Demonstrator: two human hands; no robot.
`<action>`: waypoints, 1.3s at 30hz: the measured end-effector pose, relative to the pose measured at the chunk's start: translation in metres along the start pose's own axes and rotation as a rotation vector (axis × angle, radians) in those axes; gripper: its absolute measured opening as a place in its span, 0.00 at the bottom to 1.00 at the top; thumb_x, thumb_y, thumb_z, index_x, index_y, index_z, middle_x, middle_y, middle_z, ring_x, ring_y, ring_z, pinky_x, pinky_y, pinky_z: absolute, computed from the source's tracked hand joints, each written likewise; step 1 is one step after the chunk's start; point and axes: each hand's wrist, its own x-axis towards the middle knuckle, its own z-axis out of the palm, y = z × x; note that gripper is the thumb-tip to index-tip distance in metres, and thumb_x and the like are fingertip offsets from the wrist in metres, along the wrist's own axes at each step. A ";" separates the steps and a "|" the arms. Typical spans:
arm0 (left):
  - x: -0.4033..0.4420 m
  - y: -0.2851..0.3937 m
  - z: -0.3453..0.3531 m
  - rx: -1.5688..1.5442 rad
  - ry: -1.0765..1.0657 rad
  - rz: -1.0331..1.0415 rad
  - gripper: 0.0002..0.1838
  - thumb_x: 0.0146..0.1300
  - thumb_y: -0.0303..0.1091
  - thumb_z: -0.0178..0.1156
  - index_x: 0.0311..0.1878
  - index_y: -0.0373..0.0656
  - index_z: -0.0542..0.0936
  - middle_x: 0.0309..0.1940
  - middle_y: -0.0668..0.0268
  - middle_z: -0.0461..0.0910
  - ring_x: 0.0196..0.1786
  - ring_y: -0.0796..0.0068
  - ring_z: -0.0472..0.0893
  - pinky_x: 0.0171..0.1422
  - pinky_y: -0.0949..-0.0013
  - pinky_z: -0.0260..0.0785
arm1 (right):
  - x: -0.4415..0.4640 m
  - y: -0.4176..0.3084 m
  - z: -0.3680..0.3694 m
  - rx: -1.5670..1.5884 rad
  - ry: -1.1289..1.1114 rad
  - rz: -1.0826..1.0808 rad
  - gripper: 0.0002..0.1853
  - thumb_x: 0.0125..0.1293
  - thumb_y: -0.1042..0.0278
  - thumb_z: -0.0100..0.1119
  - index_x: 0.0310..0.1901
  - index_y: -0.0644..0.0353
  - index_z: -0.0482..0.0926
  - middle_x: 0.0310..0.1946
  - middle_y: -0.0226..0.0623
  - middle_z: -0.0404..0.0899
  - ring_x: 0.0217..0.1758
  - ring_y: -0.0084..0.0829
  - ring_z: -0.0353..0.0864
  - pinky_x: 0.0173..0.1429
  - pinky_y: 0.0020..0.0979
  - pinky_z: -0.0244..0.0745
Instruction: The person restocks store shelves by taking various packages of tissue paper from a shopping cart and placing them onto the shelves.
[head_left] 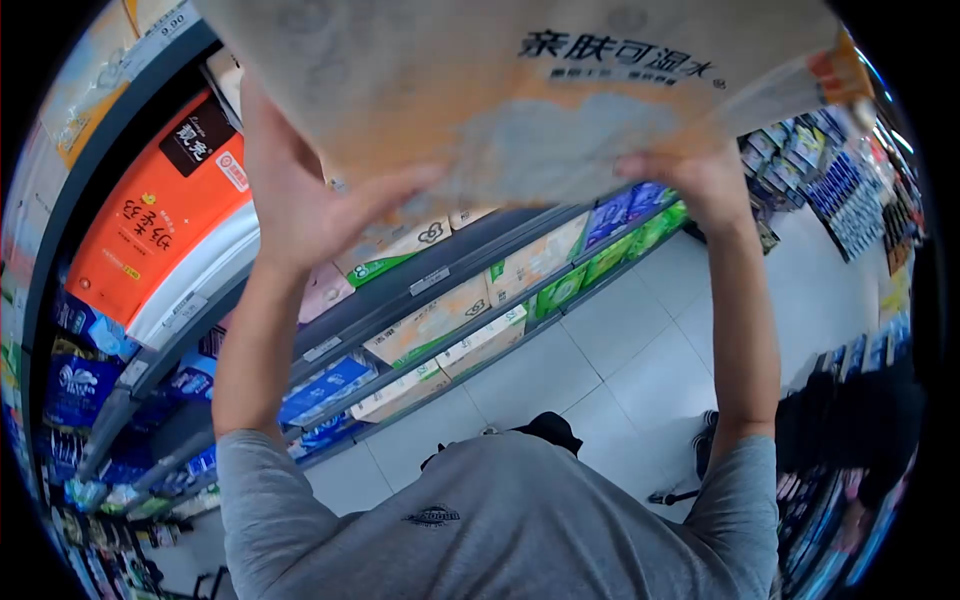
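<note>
A large beige and orange package (pixel 560 130) with dark printed characters fills the top of the head view, held up between my two hands. My left hand (pixel 320 190) grips its left side, the thumb lying along the lower edge and the other fingers partly hidden behind. On the right side my right hand (pixel 695 185) holds the package, its thumb pressed on the front near the bottom edge. The package's upper part runs out of view.
Shelves (pixel 440 280) of packaged goods run diagonally on the left, with a large orange pack (pixel 150 220) near. A person in dark clothes (pixel 850 425) is at the right, beside more shelves. Tiled floor (pixel 620 330) lies between. Product displays (pixel 810 165) stand at the upper right.
</note>
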 end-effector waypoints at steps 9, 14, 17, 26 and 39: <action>0.058 -0.039 0.073 0.393 0.106 -0.381 0.26 0.41 0.30 0.74 0.45 0.35 0.77 0.42 0.57 0.80 0.48 0.63 0.78 0.51 0.64 0.71 | 0.130 0.127 -0.035 -0.154 -0.172 -0.279 0.16 0.48 0.71 0.73 0.39 0.68 0.80 0.34 0.37 0.83 0.37 0.27 0.80 0.44 0.27 0.75; 0.065 -0.065 0.105 0.579 0.189 -0.402 0.22 0.42 0.23 0.74 0.43 0.33 0.79 0.41 0.57 0.82 0.45 0.67 0.79 0.49 0.67 0.71 | 0.168 0.190 -0.029 -0.104 -0.288 -0.396 0.17 0.48 0.69 0.73 0.38 0.67 0.81 0.35 0.36 0.83 0.37 0.27 0.80 0.43 0.26 0.76; 0.067 -0.077 0.115 0.517 0.205 -0.475 0.22 0.43 0.22 0.72 0.44 0.33 0.79 0.41 0.58 0.82 0.46 0.68 0.79 0.50 0.67 0.71 | 0.179 0.218 -0.020 -0.044 -0.319 -0.417 0.17 0.49 0.69 0.72 0.39 0.67 0.80 0.35 0.37 0.83 0.37 0.27 0.80 0.42 0.26 0.76; 0.090 -0.096 0.113 0.541 0.122 -0.612 0.21 0.45 0.22 0.70 0.45 0.31 0.78 0.42 0.56 0.82 0.45 0.67 0.81 0.50 0.68 0.73 | 0.205 0.249 0.002 0.272 -0.415 -0.202 0.27 0.49 0.64 0.73 0.49 0.68 0.74 0.43 0.40 0.79 0.47 0.31 0.77 0.52 0.29 0.71; 0.062 -0.121 0.156 1.161 0.304 -0.234 0.21 0.50 0.22 0.57 0.51 0.31 0.74 0.57 0.42 0.65 0.62 0.48 0.67 0.64 0.60 0.63 | 0.191 0.232 0.026 0.117 -0.425 -0.232 0.32 0.57 0.65 0.66 0.59 0.72 0.65 0.53 0.48 0.75 0.56 0.36 0.74 0.59 0.31 0.69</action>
